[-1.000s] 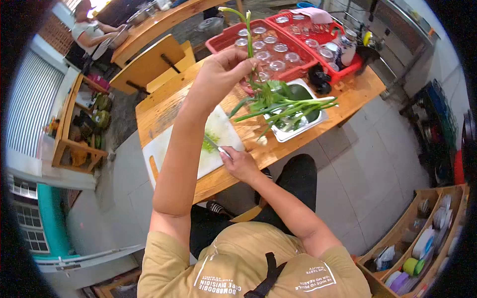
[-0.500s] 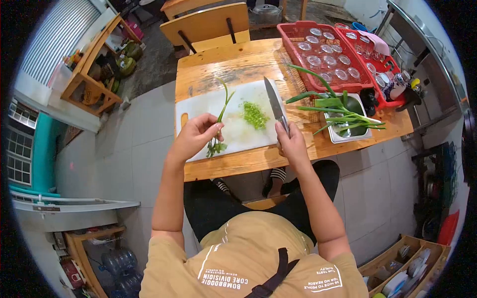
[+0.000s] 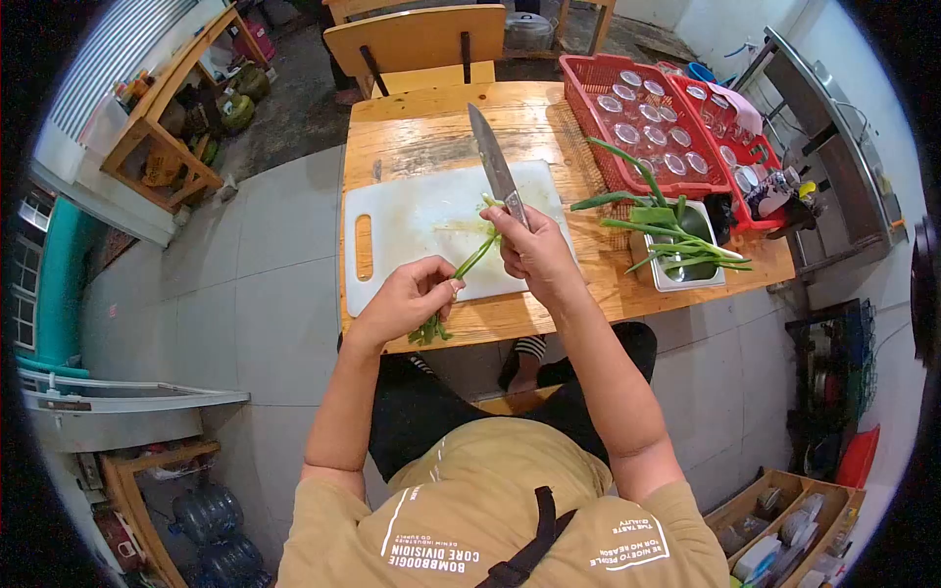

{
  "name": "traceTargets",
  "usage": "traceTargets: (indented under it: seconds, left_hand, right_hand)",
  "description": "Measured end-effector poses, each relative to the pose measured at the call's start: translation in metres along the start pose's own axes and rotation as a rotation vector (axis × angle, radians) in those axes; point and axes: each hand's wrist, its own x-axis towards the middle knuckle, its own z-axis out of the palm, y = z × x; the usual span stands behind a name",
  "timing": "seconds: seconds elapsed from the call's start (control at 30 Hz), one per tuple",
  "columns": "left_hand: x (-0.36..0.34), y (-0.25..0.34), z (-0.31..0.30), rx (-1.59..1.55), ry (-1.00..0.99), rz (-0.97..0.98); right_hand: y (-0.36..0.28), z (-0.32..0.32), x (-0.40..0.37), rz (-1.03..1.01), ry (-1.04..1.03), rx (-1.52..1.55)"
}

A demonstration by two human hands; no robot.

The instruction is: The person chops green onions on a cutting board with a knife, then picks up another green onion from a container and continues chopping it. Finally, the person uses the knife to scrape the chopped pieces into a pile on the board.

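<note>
My left hand (image 3: 417, 296) is closed around the green herb stalk (image 3: 475, 257), whose leafy end hangs over the table's near edge. My right hand (image 3: 534, 253) grips the knife (image 3: 498, 162) by its handle, blade pointing up and away, and its fingers also touch the stalk's upper end. Both hands are over the near part of the white cutting board (image 3: 392, 211). Chopped green bits show in part beside the knife blade; my right hand and the knife hide the rest.
Green onions (image 3: 686, 240) lie across a metal container (image 3: 669, 284) on the table's right. Behind it stand a red basket of upturned glasses (image 3: 613, 162) and a second red basket (image 3: 774, 147). A wooden chair (image 3: 417, 44) is at the far side of the wooden table (image 3: 421, 132).
My right hand has moved left with the knife and now meets the stalk. My left hand has moved slightly right and nearer my body, and the stalk now leans toward my right hand.
</note>
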Motion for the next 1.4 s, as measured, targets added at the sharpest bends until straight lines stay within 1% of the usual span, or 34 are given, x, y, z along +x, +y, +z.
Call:
traceTargets:
  seconds: [0.07,0.23,0.27,0.33,0.47,0.6,0.63,0.67,0.7,0.77,0.8,0.83,0.9,0.93,1.0,1.1,1.23,1.4]
  left_hand:
    - [0.005,-0.002,0.004,-0.044,-0.015,-0.007]
    - [0.017,-0.005,0.016,-0.127,-0.03,-0.03]
    - [0.018,-0.006,0.017,-0.143,-0.013,-0.028]
    - [0.017,-0.006,0.018,-0.159,0.008,-0.028]
    - [0.014,-0.009,0.017,-0.233,0.07,-0.053]
    - [0.016,-0.014,0.015,-0.339,0.138,-0.023]
    - [0.016,-0.013,0.015,-0.338,0.14,-0.025]
    - [0.017,-0.012,0.015,-0.322,0.162,-0.015]
    - [0.018,-0.012,0.015,-0.306,0.183,-0.005]
    - [0.022,-0.013,0.013,-0.287,0.189,0.023]
    - [0.023,-0.014,0.013,-0.265,0.192,0.055]
    - [0.021,-0.015,0.014,-0.265,0.191,0.049]
    - [0.02,-0.012,0.012,-0.14,0.236,0.069]
    - [0.019,-0.01,0.012,-0.139,0.237,0.067]
    - [0.013,-0.007,0.012,-0.052,0.284,0.0]
    - [0.013,-0.013,0.014,-0.045,0.295,0.012]
    - [0.012,-0.013,0.016,-0.051,0.297,0.002]
    - [0.01,-0.011,0.016,-0.134,0.266,-0.011]
  right_hand:
    - [-0.002,0.0,-0.004,0.014,0.025,0.031]
    - [0.004,0.0,-0.007,0.142,-0.003,0.238]
    - [0.006,-0.001,-0.006,0.144,-0.004,0.239]
    - [0.009,-0.005,-0.005,0.165,-0.004,0.378]
    - [0.014,-0.012,-0.003,0.157,0.022,0.476]
    - [0.018,-0.01,-0.003,0.144,0.061,0.462]
    - [0.016,-0.005,-0.008,0.12,0.096,0.39]
    - [0.017,0.0,-0.011,0.097,0.131,0.317]
    - [0.022,0.004,-0.013,0.101,0.132,0.317]
    - [0.031,0.013,-0.017,0.061,0.137,0.209]
    - [0.037,0.016,-0.017,0.022,0.122,0.139]
    - [0.041,0.017,-0.018,0.026,0.124,0.142]
    - [0.043,0.021,-0.019,0.007,0.077,0.103]
    - [0.047,0.02,-0.017,0.012,0.105,0.101]
    - [0.049,0.015,-0.014,0.017,0.09,0.12]
    - [0.047,0.017,-0.015,0.024,0.066,0.117]
    - [0.053,0.018,-0.013,0.065,0.009,0.081]
    - [0.053,0.021,-0.013,0.062,0.05,0.15]
